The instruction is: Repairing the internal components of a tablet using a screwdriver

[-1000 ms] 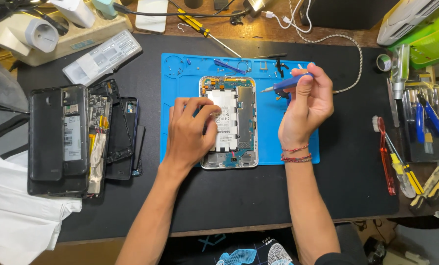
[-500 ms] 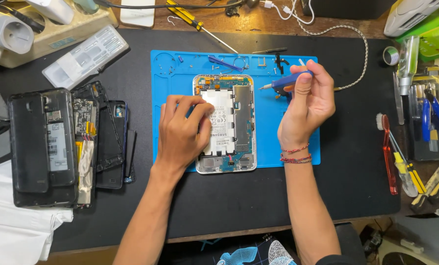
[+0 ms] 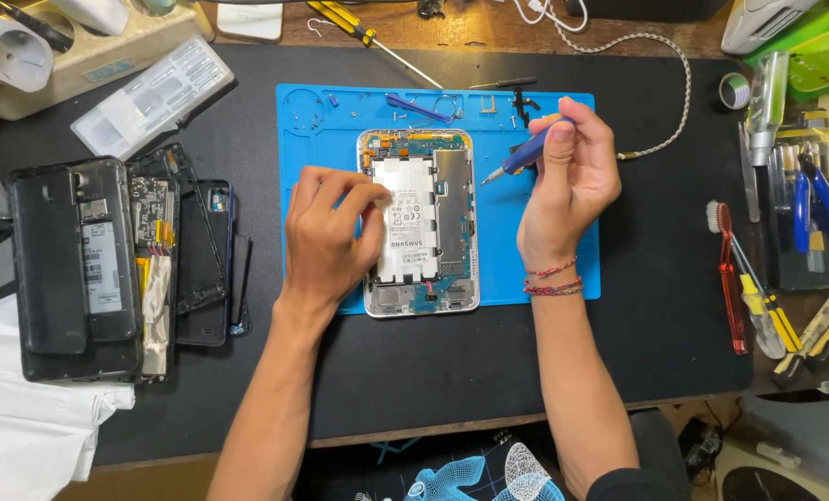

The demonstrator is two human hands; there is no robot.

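Note:
An opened tablet [image 3: 428,223] with a white battery and bare circuit boards lies on a blue repair mat [image 3: 331,139]. My left hand [image 3: 326,232] rests on the tablet's left edge, fingertips pinched together over the battery. My right hand [image 3: 567,181] hovers just right of the tablet, gripping a blue-handled screwdriver [image 3: 524,156] whose tip points down-left toward the tablet's upper right side.
Dismantled phones and back covers [image 3: 99,264] lie at the left on the black desk mat, beside a clear parts box [image 3: 150,97]. Red and yellow hand tools [image 3: 748,288] and pliers [image 3: 818,199] sit at the right. A yellow screwdriver [image 3: 368,37] and braided cable [image 3: 674,74] lie behind.
The view has shifted slightly, so the mat sits lower in frame. My left hand's fingers have curled into a pinch over the battery. The right hand still holds the screwdriver in about the same place.

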